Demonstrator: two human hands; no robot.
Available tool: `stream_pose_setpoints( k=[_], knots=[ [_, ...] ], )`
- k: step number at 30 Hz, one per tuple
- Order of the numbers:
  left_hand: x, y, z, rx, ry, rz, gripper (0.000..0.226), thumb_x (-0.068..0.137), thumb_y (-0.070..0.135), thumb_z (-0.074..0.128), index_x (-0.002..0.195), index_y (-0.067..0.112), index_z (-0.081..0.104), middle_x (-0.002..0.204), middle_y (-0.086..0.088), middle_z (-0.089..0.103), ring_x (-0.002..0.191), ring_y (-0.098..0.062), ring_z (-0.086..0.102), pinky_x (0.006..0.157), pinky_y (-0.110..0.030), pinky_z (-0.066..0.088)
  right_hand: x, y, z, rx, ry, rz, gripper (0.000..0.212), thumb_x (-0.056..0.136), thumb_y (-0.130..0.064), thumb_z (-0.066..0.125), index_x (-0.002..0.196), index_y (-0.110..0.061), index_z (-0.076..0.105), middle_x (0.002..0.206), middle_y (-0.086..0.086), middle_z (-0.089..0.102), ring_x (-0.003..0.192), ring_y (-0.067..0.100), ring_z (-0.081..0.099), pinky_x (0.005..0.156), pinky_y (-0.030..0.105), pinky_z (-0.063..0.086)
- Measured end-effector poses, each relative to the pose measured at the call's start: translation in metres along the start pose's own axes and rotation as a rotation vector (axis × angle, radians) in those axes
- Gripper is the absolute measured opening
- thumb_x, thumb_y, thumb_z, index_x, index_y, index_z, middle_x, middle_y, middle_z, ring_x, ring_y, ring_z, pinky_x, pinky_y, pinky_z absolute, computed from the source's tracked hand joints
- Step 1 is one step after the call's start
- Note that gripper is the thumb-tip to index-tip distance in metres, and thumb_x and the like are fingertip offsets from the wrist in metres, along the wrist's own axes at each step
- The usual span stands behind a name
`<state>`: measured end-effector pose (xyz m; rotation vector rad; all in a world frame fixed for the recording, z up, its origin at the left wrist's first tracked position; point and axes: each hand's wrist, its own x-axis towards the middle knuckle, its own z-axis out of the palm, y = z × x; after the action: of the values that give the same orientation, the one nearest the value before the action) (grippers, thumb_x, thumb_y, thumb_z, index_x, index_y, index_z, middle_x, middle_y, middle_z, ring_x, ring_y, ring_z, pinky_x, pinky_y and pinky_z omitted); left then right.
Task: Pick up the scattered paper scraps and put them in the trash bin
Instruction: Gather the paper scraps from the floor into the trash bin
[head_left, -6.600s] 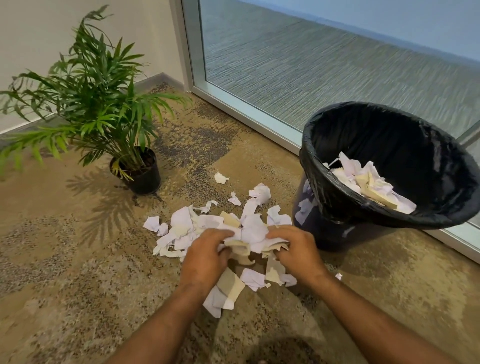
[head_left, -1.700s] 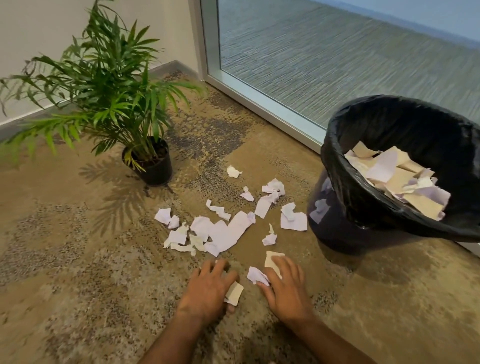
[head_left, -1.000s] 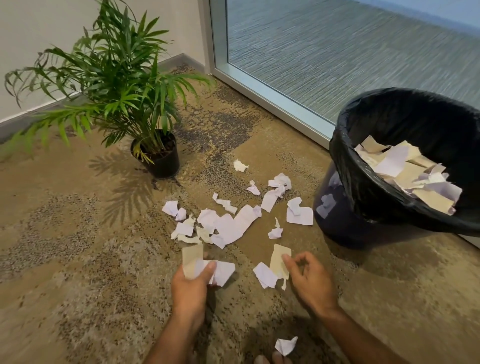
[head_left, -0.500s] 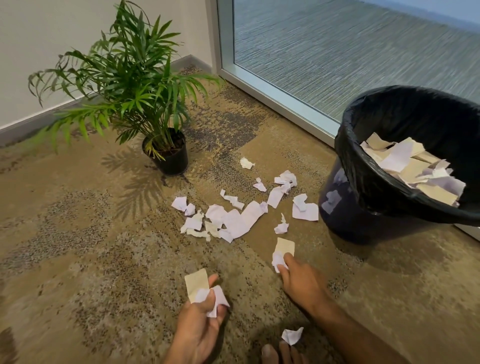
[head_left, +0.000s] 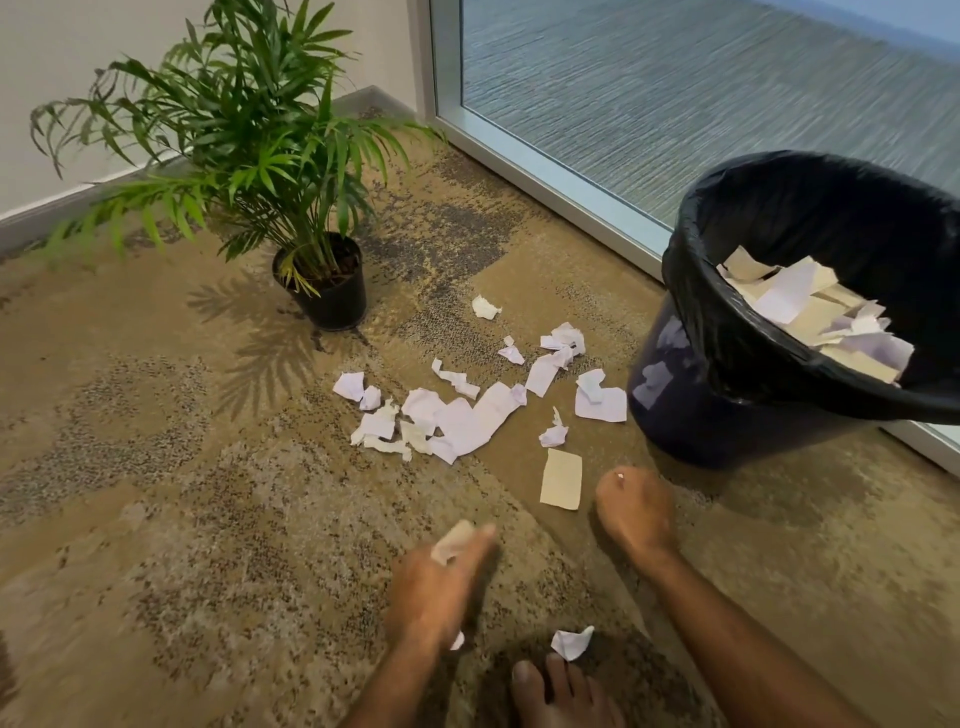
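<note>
Lying nearest to the viewer, a small crumpled white scrap (head_left: 571, 643) rests on the carpet (head_left: 156, 545) just in front of the toes of a bare foot (head_left: 563, 693) at the bottom edge. A little farther, the left hand (head_left: 439, 587) is blurred, with its fingers curled around a few scraps (head_left: 451, 540), one beige and one white, which stick out above the knuckles; a white corner also shows under the wrist. The right hand (head_left: 631, 512) is beside it, knuckles up and fingers folded under; a tiny white bit shows at the knuckles, but I cannot tell if the fingers hold something. Just to the left of this hand a flat beige rectangular piece (head_left: 561, 479) lies on the carpet, near it but apart. Beyond it the scattered paper scraps (head_left: 457, 415) are spread on the floor: white and pale lilac, torn with rough edges, some flat and some crumpled, the biggest group overlapping in the middle and single pieces going toward the window. One square white piece (head_left: 601, 402) lies just beside the foot of the trash bin (head_left: 727, 332). The bin stands at the right, lined with a black bag, and holds white and beige scraps (head_left: 810, 312) piled inside. At the left, well apart from the papers, a potted plant (head_left: 311, 249) stands near the wall (head_left: 78, 78). The window frame (head_left: 545, 171) closes the far side, and open carpet lies between the hands and the bin.
</note>
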<state>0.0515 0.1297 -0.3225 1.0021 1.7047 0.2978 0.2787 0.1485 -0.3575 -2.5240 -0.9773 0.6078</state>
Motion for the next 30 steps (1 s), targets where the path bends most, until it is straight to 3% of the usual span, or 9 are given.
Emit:
stream_pose_setpoints(
  k=[2,4,7,11,16,21,23,27,30],
  knots=[
    [-0.003,0.002,0.010,0.448,-0.086,0.165,0.083,0.054,0.098,0.049,0.106,0.034,0.056,0.076,0.011,0.064,0.057,-0.003,0.061,0.045,-0.017,0.044,0.002,-0.007,0.002,-0.175,-0.054,0.001,0.064,0.081,-0.073,0.048,0.057,-0.014,0.055,0.058,0.000,0.055,0.054,0.015,0.049,0.050,0.028,0.033],
    [-0.003,0.006,0.025,0.790,-0.168,0.326,0.086,0.049,0.101,0.045,0.095,0.031,0.062,0.075,0.012,0.065,0.064,-0.005,0.064,0.056,-0.022,0.052,0.004,-0.011,0.009,-0.299,-0.125,-0.008,0.092,0.051,-0.102,0.036,0.066,-0.014,0.063,0.066,0.003,0.063,0.060,0.019,0.058,0.051,0.027,0.038],
    [-0.001,0.009,0.051,1.056,-0.234,0.529,0.080,0.057,0.094,0.054,0.100,0.026,0.061,0.087,0.006,0.069,0.080,-0.015,0.067,0.070,-0.030,0.054,0.012,-0.014,0.014,-0.383,-0.200,-0.023,0.106,0.035,-0.106,0.036,0.081,-0.016,0.067,0.085,0.007,0.069,0.077,0.025,0.064,0.063,0.031,0.051],
    [-0.004,0.011,0.080,1.256,-0.355,0.617,0.078,0.071,0.076,0.065,0.124,0.022,0.046,0.108,-0.008,0.067,0.096,-0.027,0.066,0.070,-0.036,0.043,0.022,-0.016,0.014,-0.385,-0.282,-0.011,0.086,0.063,-0.089,0.053,0.103,-0.013,0.067,0.109,0.013,0.069,0.095,0.031,0.064,0.071,0.033,0.049],
    [-0.005,0.001,0.087,1.221,-0.438,0.717,0.048,0.089,0.054,0.061,0.122,0.020,0.053,0.110,-0.011,0.069,0.098,-0.031,0.066,0.075,-0.038,0.046,0.019,-0.027,0.024,-0.393,-0.353,-0.064,0.054,0.087,-0.064,0.053,0.109,-0.016,0.066,0.112,0.011,0.066,0.097,0.029,0.060,0.079,0.037,0.050],
    [-0.008,-0.006,0.083,1.182,-0.459,0.757,0.029,0.095,0.036,0.055,0.116,0.017,0.052,0.112,-0.014,0.066,0.101,-0.037,0.063,0.083,-0.044,0.049,0.016,-0.010,0.012,-0.393,-0.191,-0.023,0.087,0.068,-0.087,0.050,0.112,-0.014,0.063,0.111,0.012,0.067,0.097,0.030,0.063,0.070,0.033,0.045],
    [-0.003,-0.003,0.080,1.143,-0.465,0.745,0.025,0.095,0.027,0.054,0.118,0.016,0.049,0.112,-0.013,0.065,0.100,-0.034,0.063,0.085,-0.045,0.051,0.022,-0.008,0.007,-0.410,-0.203,-0.017,0.085,0.071,-0.085,0.050,0.113,-0.012,0.062,0.111,0.013,0.067,0.095,0.029,0.062,0.069,0.032,0.042],
    [0.016,-0.006,0.066,0.831,-0.419,0.693,0.017,0.098,0.022,0.051,0.115,0.021,0.046,0.098,-0.003,0.064,0.083,-0.018,0.061,0.074,-0.034,0.056,0.036,-0.013,0.007,-0.411,-0.291,-0.053,0.060,0.091,-0.064,0.045,0.112,-0.010,0.063,0.109,0.014,0.067,0.092,0.029,0.060,0.072,0.034,0.042],
    [0.030,-0.003,0.052,0.488,-0.388,0.488,0.009,0.100,0.022,0.050,0.105,0.028,0.047,0.091,0.002,0.065,0.075,-0.013,0.062,0.059,-0.026,0.052,0.038,-0.011,0.009,-0.395,-0.313,-0.096,0.041,0.100,-0.046,0.040,0.110,-0.014,0.062,0.102,0.011,0.067,0.088,0.026,0.060,0.079,0.038,0.050]
  ],
)
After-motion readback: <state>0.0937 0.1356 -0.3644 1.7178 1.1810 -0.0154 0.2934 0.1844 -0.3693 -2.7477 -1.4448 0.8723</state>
